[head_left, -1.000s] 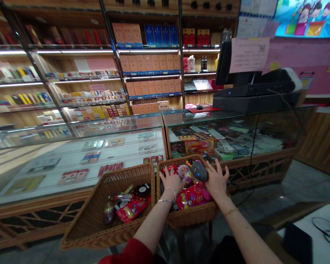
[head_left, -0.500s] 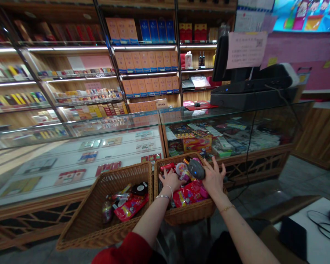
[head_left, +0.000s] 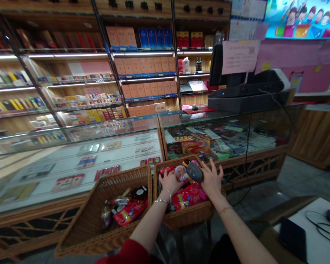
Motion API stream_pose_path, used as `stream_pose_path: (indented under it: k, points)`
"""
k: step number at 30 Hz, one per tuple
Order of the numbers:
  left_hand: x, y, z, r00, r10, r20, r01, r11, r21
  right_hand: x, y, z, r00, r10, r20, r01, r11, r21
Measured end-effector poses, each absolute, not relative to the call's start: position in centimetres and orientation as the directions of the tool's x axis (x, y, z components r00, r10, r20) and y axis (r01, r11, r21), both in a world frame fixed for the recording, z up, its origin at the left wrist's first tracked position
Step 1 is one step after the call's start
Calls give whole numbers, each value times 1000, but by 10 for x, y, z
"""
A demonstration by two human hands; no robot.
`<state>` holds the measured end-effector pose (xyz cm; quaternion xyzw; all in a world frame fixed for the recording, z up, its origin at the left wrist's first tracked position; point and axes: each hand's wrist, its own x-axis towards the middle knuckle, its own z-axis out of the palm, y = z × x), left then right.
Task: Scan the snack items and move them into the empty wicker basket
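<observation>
My right hand (head_left: 211,180) grips a dark grey handheld barcode scanner (head_left: 194,172) with a small blue light, over the right wicker basket (head_left: 185,217). Several of its fingers stick up, apart. Down among the basket's goods is my left hand (head_left: 171,183), fingers spread, between a red tube-like item (head_left: 166,170) and a round-lidded candy tub (head_left: 180,171). Its fingertips are partly hidden, and I see nothing held in it. A shiny red candy bag (head_left: 187,196) lies at the basket's front. Some pink items sit beside it, under the right wrist.
A second wicker basket (head_left: 79,216) on the left holds another red bag (head_left: 130,212), a round black item (head_left: 139,192) and a small bottle (head_left: 106,216). Behind stands a glass display counter (head_left: 121,134) with a monitor (head_left: 218,66). At right, a dark phone-like slab (head_left: 293,238) lies on a white surface.
The view has shifted slightly. My left hand's fingers have moved a little toward the red tube-like item. The scanner stays in my right hand, nearly in the same place.
</observation>
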<state>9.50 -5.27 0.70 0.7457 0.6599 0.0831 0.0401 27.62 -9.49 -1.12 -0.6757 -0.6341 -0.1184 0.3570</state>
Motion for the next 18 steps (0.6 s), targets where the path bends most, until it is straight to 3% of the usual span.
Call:
stream_pose_path:
  k: [8, 18]
  points:
    - [73, -53, 29, 205, 911, 358, 964, -251, 87, 277, -93, -13, 165, 766, 621, 940, 69, -334]
    - [28, -38, 33, 89, 850, 520, 985, -153, 81, 253, -81, 12, 104, 803, 587, 926, 138, -352]
